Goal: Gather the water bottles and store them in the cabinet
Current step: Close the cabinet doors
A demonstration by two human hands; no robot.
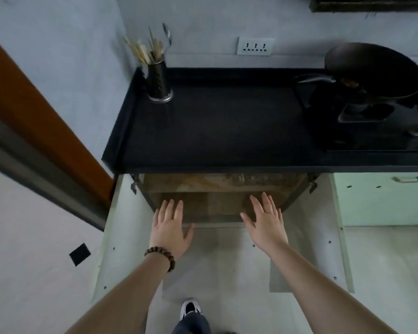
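Observation:
The cabinet [217, 189] under the black counter stands open, both pale doors swung out to the sides. Faint clear water bottles [249, 179] show on its upper shelf at the back right, dim and partly hidden by the counter edge. My left hand [170, 227], with a bead bracelet on the wrist, hovers flat at the cabinet's lower front edge, fingers apart, holding nothing. Spread and empty, my right hand [266, 220] is in front of the lower shelf on the right.
The black counter [215, 126] carries a metal utensil holder [158, 80] at the back left and a dark wok on a stove [372, 75] at the right. Open doors [121, 232] flank me. A closed green cabinet [381, 198] lies right; my shoe [190, 308] is below.

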